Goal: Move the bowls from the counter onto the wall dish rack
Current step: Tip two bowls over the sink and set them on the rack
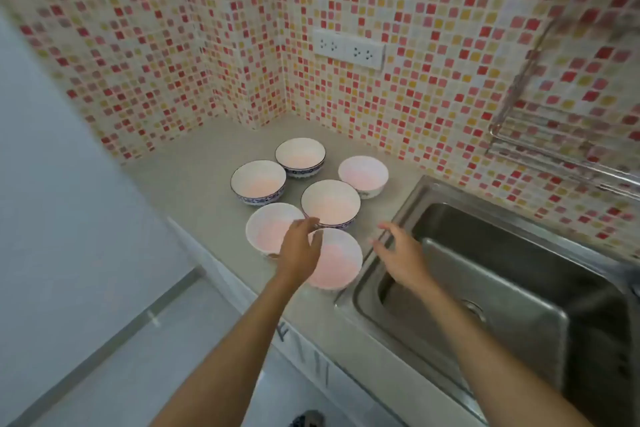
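Six bowls stand close together on the grey counter (194,184), and I see all of them upright. From the left: a blue-rimmed bowl (258,182), a white bowl (268,230), then the nearest bowl (337,262). The left hand (299,248) hangs over these two with fingers loosely bent, holding nothing. The right hand (398,253) is spread open above the sink (502,288) edge. At far right, the wall rack (554,135) looks blurred.
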A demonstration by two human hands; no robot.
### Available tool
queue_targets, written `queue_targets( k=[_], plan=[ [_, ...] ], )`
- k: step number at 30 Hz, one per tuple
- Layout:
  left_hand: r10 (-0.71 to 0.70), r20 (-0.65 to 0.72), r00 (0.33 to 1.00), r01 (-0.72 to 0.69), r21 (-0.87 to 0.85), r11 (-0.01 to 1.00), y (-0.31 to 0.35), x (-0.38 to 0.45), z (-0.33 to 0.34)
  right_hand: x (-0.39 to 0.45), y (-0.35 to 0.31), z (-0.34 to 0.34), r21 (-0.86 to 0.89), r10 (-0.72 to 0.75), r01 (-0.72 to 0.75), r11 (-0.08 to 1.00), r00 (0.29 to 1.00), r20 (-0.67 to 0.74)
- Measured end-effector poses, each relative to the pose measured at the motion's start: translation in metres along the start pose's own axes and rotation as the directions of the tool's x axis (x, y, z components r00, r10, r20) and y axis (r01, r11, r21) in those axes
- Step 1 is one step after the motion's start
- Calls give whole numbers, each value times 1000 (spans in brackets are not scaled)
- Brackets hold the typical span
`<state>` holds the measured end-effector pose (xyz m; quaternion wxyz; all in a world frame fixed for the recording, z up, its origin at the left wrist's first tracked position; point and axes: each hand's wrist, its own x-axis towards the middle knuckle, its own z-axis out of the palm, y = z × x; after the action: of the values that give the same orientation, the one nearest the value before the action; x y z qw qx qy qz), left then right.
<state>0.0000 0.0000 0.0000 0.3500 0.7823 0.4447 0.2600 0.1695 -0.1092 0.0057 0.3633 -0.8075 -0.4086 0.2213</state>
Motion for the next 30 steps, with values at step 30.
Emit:
queue_targets(
  k=[30],
  plan=[
    [-84,264,961,198,-441,876,-2,7,67,-32,35,27,473,462,-332,816,867,-189]
  ],
)
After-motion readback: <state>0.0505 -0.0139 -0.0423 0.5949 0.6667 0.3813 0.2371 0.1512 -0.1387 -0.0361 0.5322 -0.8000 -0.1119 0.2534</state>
